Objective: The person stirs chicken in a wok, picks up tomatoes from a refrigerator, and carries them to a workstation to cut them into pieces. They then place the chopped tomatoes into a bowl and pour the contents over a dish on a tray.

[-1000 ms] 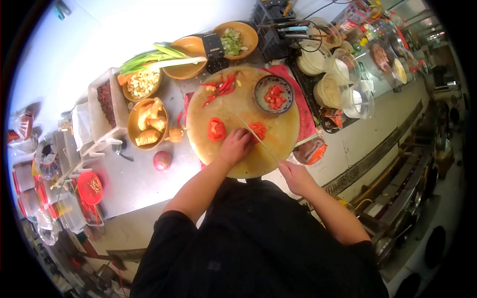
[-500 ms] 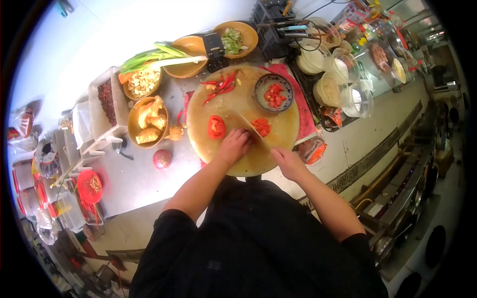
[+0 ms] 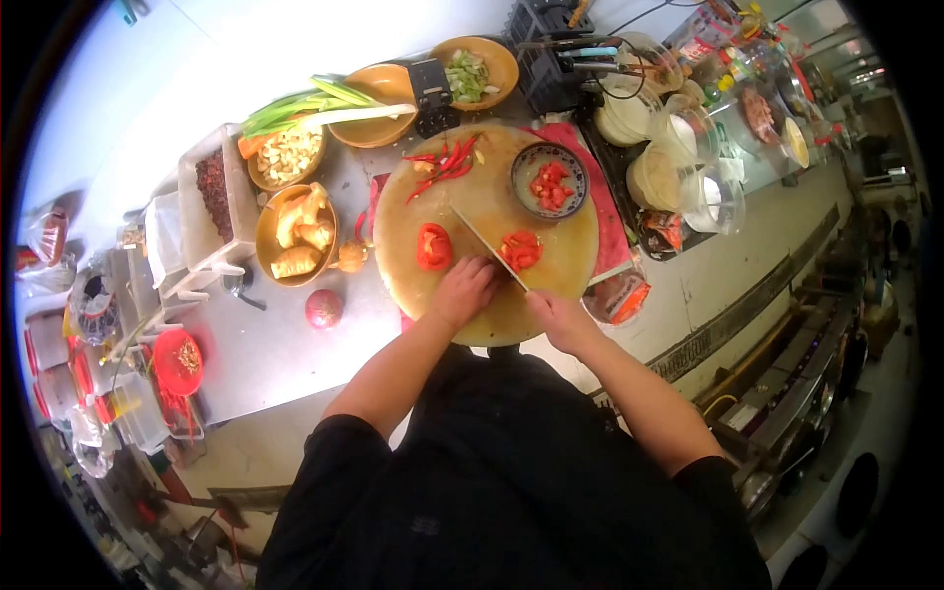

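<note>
My right hand (image 3: 559,320) is closed round the handle of a kitchen knife (image 3: 489,242), whose blade slants across a round cutting board (image 3: 413,211). Curled close to the blade's left side, my left hand (image 3: 468,289) presses down on the board; whatever lies under its fingers is hidden. Cut tomato pieces (image 3: 521,251) sit just right of the blade. A tomato half (image 3: 433,247) rests left of it, cut face up. Farther back on the board are red chilies (image 3: 447,165) and a patterned bowl (image 3: 521,204) with diced tomato (image 3: 551,187) in it.
Left of the board stand a bowl of ginger (image 3: 300,234), a red onion (image 3: 324,309) and a bowl of chopped garlic (image 3: 285,157). Green onions (image 3: 324,110) lie across bowls behind. To the right are a red cloth (image 3: 607,221) and several tubs (image 3: 654,177).
The knife blade has shifted slightly left and its angle has turned a little, with my right hand drawn left too. My left hand stays nearly in place. The whole view has shifted slightly.
</note>
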The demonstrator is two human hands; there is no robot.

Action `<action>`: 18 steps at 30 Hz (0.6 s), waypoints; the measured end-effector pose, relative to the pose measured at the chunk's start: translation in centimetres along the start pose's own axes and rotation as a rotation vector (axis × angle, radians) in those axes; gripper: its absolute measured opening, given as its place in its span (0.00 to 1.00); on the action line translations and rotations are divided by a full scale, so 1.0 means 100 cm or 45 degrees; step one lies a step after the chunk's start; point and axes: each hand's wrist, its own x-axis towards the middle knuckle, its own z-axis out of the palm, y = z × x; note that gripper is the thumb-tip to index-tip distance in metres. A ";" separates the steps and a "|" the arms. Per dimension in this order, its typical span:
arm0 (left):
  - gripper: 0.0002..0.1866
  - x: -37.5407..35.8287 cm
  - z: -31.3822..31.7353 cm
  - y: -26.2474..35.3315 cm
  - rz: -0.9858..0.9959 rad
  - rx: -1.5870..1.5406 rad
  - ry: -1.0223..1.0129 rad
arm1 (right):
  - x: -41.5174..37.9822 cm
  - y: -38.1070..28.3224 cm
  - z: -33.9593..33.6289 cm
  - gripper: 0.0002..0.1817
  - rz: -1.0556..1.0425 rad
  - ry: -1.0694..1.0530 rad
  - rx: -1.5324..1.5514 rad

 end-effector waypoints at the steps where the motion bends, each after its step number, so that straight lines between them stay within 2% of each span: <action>1: 0.14 0.001 -0.001 0.001 0.002 -0.002 0.003 | -0.003 -0.004 -0.005 0.23 -0.058 0.038 0.033; 4: 0.14 -0.003 -0.003 0.003 0.057 0.048 0.088 | -0.033 -0.004 -0.004 0.23 -0.112 0.183 -0.010; 7: 0.16 -0.006 -0.004 -0.002 0.025 0.088 0.005 | -0.041 0.006 0.002 0.23 0.046 0.065 -0.089; 9: 0.19 -0.013 -0.003 -0.004 0.048 0.040 -0.175 | -0.024 0.014 0.009 0.23 0.039 0.059 -0.108; 13: 0.22 -0.016 -0.004 -0.005 0.050 0.056 -0.169 | 0.013 0.014 0.013 0.23 -0.032 -0.025 -0.077; 18: 0.24 -0.021 0.001 -0.008 0.030 0.051 -0.171 | -0.025 -0.001 0.006 0.22 -0.071 0.059 -0.009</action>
